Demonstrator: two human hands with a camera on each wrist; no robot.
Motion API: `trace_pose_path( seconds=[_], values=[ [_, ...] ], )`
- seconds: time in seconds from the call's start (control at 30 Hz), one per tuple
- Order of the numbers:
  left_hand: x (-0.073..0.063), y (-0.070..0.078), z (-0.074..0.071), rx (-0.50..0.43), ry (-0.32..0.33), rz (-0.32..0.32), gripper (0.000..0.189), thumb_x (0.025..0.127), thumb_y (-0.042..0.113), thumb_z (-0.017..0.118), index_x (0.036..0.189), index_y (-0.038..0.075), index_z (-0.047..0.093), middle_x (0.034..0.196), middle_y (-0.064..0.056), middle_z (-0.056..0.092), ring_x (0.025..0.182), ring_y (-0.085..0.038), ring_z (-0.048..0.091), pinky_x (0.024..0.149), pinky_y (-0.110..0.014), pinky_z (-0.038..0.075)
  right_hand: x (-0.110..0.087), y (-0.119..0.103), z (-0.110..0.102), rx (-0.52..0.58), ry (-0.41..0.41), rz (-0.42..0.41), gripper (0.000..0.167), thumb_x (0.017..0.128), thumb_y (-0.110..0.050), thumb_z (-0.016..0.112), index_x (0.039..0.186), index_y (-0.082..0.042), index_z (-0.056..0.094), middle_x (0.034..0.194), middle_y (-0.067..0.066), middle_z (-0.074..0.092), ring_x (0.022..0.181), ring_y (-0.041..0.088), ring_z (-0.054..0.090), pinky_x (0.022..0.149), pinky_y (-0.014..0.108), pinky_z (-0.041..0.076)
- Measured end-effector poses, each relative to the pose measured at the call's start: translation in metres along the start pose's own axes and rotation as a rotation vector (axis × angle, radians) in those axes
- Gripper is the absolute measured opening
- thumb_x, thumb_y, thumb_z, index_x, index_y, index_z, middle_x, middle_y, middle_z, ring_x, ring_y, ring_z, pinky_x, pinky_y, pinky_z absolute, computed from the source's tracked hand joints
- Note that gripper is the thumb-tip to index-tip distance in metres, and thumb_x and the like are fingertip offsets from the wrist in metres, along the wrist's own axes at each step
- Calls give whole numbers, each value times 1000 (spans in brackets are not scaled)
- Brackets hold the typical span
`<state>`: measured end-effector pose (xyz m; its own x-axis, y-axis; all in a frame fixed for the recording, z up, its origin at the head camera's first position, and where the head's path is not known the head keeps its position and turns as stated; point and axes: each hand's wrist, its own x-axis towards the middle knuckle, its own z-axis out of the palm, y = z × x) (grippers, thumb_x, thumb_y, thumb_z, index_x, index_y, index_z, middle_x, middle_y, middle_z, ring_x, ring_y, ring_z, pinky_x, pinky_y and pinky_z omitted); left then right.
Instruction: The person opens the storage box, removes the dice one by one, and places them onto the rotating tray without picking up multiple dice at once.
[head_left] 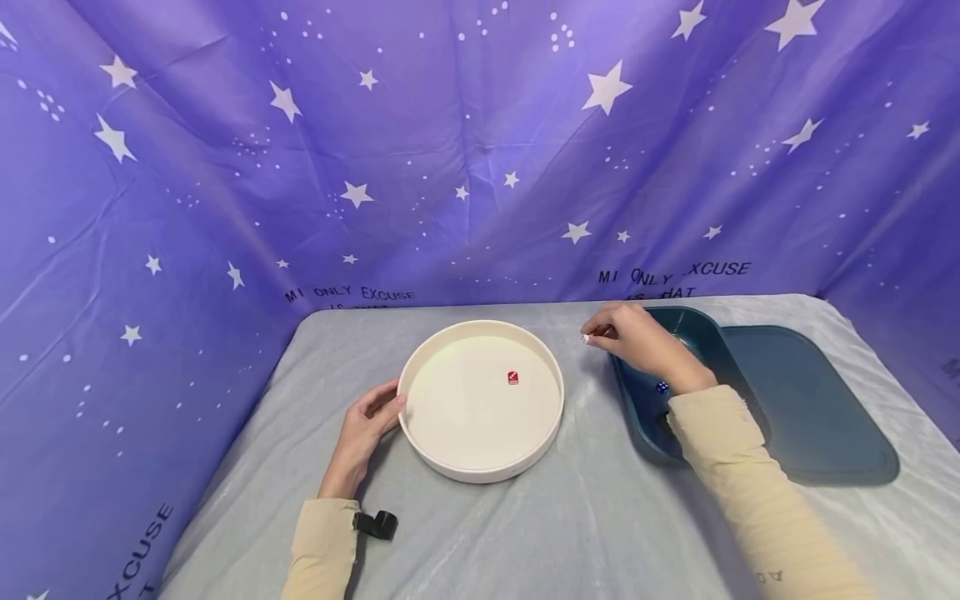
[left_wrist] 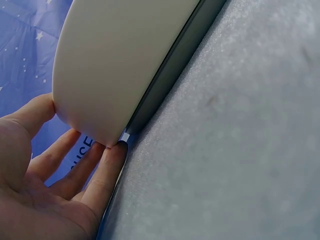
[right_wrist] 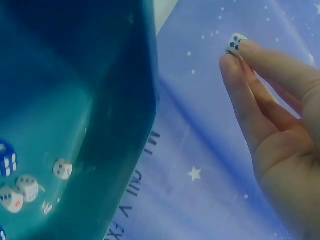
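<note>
My left hand (head_left: 363, 433) holds the side of a round white tray (head_left: 480, 473). In the left wrist view the thumb lies at one edge of the tray wall (left_wrist: 115, 65) and the fingertips at the other. A red die (head_left: 513, 377) sits inside the tray, right of its middle. Between thumb and fingertips, my right hand (head_left: 637, 337) pinches a white die (right_wrist: 235, 44) with dark pips. This hand is past the left wall of a dark teal bin (head_left: 637, 433), with the forearm crossing over the bin.
In the bin lie several white dice (right_wrist: 62, 169) and blue dice (right_wrist: 7, 160); the right forearm hides part of its inside. A flat teal lid (head_left: 813, 408) lies to the bin's right. A grey cloth covers the table (head_left: 570, 533), and a purple star-printed curtain (head_left: 465, 150) hangs behind.
</note>
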<state>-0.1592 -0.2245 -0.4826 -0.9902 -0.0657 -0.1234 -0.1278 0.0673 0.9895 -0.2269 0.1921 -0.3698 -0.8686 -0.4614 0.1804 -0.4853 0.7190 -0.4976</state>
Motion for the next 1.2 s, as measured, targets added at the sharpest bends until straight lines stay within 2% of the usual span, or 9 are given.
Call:
trace_pose_path(
  seconds=[0.3,0.67,0.93,1.2],
  values=[
    [2,0,1,-1,7,-9,51,93,28,72,138,9,56,137,-12,56,112,-9,61,94,-22,55,10,-14,19,24,-36,-13,14,90,-1,70,102,1,75,100,13,74,91,27,70,81,40,61],
    [2,0,1,22,9,24,51,94,24,70,139,5,55,137,-17,55,110,-9,61,91,-20,56,21,-32,36,65,-85,-45,14,89,0,71,102,-1,76,98,11,74,91,23,69,80,35,61],
    [0,-2,0,4,1,-20,50,93,25,72,138,9,56,137,-13,56,111,-10,61,92,-21,56,25,-41,51,72,-138,-7,14,89,-1,71,103,1,75,99,10,73,90,20,68,80,33,60],
    [1,-1,0,12,1,-7,51,92,28,73,137,11,57,137,-11,56,116,-13,60,94,-22,56,27,-42,67,92,-156,-19,14,89,2,70,103,1,75,99,10,73,90,19,67,81,32,60]
  ],
)
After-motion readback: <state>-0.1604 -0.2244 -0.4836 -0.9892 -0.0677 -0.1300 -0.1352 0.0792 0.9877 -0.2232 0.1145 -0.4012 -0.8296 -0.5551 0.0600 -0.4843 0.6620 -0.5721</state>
